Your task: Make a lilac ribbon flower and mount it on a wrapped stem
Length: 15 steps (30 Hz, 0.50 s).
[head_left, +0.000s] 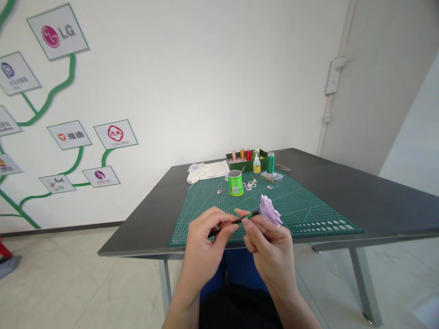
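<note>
A lilac artificial flower [270, 210] with layered petals stands out beyond the fingers of my right hand [270, 246]. Between my hands runs a thin dark stick [240, 220] with a green stretch near the flower, tilted up to the right. My left hand [205, 242] pinches its lower part between thumb and fingers. Close to the bloom, my right thumb and fingers are closed on the stick. Whether the stick and flower are joined is hidden. Both hands are above the front edge of a green cutting mat [202, 201].
On the mat stand a green can [235, 183] and white-handled scissors [252, 184]. Behind them are a green box [245, 165] of thread spools, a glue bottle [257, 164], a green spool [270, 162] and a white sheet [214, 170]. The dark table [147, 219] meets a wall.
</note>
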{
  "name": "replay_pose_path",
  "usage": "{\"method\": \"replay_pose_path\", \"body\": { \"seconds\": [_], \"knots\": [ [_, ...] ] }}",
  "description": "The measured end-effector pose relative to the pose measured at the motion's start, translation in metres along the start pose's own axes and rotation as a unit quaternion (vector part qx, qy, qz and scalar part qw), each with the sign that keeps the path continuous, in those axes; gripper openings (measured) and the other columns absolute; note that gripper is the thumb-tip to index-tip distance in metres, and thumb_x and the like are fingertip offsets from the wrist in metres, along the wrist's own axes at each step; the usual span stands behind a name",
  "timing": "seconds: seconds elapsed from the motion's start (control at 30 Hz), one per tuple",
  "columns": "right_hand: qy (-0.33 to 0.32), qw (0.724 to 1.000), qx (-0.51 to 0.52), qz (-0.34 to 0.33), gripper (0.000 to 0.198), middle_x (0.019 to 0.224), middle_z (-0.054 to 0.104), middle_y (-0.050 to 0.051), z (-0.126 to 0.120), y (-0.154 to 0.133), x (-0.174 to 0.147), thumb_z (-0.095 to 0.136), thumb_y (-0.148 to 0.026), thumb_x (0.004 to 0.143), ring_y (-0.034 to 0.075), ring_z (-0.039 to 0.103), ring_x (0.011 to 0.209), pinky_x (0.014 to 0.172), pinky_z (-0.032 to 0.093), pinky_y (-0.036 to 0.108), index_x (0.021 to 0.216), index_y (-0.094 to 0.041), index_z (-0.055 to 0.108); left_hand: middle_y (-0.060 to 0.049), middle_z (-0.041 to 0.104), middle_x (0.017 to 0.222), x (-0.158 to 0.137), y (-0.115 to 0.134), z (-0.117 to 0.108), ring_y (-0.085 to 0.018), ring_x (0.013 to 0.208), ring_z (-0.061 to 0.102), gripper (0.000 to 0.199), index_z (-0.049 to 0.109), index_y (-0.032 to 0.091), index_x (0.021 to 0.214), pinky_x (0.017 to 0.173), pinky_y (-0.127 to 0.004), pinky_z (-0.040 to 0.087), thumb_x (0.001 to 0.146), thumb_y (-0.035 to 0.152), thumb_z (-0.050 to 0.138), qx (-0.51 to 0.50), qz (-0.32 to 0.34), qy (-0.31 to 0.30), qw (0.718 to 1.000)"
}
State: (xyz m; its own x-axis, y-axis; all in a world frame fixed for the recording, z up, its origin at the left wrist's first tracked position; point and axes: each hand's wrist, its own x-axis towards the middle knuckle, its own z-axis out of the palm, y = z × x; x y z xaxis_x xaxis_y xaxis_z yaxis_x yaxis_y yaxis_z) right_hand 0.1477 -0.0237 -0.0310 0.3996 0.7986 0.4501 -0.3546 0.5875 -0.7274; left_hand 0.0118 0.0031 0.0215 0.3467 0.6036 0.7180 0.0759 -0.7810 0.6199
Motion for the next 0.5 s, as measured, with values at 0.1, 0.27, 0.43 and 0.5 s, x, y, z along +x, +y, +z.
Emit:
{"method": "replay_pose_path", "body": {
  "seconds": [0.1, 0.27, 0.43, 0.5],
  "knots": [
    [-0.006, 1.000, 0.004, -0.002, 0.022, 0.052, 0.039, -0.007, -0.0002, -0.0005, 0.0002, 0.084, -0.037, 0.094, 0.006, 0.022, 0.050, 0.045, 0.018, 0.026, 0.082, -0.018, 0.087, -0.002, 0.073, 0.082, 0.0001, 0.0004, -0.0002, -0.014, 0.071, 0.064, 0.007, 0.081, 0.019, 0.093, 0.062, -0.021, 0.048, 0.097, 0.016, 0.077, 0.016, 0.005, 0.010, 1.000],
    [-0.012, 1.000, -0.006, -0.003, 0.023, 0.054, 0.037, -0.008, -0.0011, 0.0003, -0.0001, 0.082, -0.037, 0.096, 0.006, 0.022, 0.051, 0.046, 0.017, 0.025, 0.084, -0.017, 0.086, 0.000, 0.072, 0.083, -0.0010, 0.0015, 0.0023, -0.013, 0.073, 0.065, 0.008, 0.078, 0.020, 0.091, 0.063, -0.021, 0.048, 0.095, 0.013, 0.079, 0.056, 0.026, 0.030, 0.998],
    [-0.006, 1.000, -0.003, -0.005, 0.027, 0.052, 0.036, -0.008, 0.0005, -0.0040, 0.0012, 0.082, -0.039, 0.095, 0.006, 0.024, 0.049, 0.045, 0.016, 0.025, 0.081, -0.017, 0.083, 0.000, 0.073, 0.084, -0.0026, 0.0028, 0.0063, -0.012, 0.075, 0.066, 0.011, 0.075, 0.019, 0.092, 0.066, -0.020, 0.049, 0.097, 0.009, 0.076, 0.099, 0.073, 0.045, 0.991],
    [-0.003, 1.000, -0.001, -0.007, 0.027, 0.052, 0.037, -0.008, 0.0017, -0.0062, 0.0017, 0.083, -0.040, 0.094, 0.006, 0.025, 0.048, 0.044, 0.017, 0.024, 0.081, -0.017, 0.083, 0.000, 0.073, 0.087, -0.0029, 0.0038, 0.0066, -0.012, 0.077, 0.067, 0.011, 0.075, 0.019, 0.094, 0.069, -0.020, 0.051, 0.098, 0.008, 0.074, 0.109, 0.087, 0.044, 0.989]
  ]
}}
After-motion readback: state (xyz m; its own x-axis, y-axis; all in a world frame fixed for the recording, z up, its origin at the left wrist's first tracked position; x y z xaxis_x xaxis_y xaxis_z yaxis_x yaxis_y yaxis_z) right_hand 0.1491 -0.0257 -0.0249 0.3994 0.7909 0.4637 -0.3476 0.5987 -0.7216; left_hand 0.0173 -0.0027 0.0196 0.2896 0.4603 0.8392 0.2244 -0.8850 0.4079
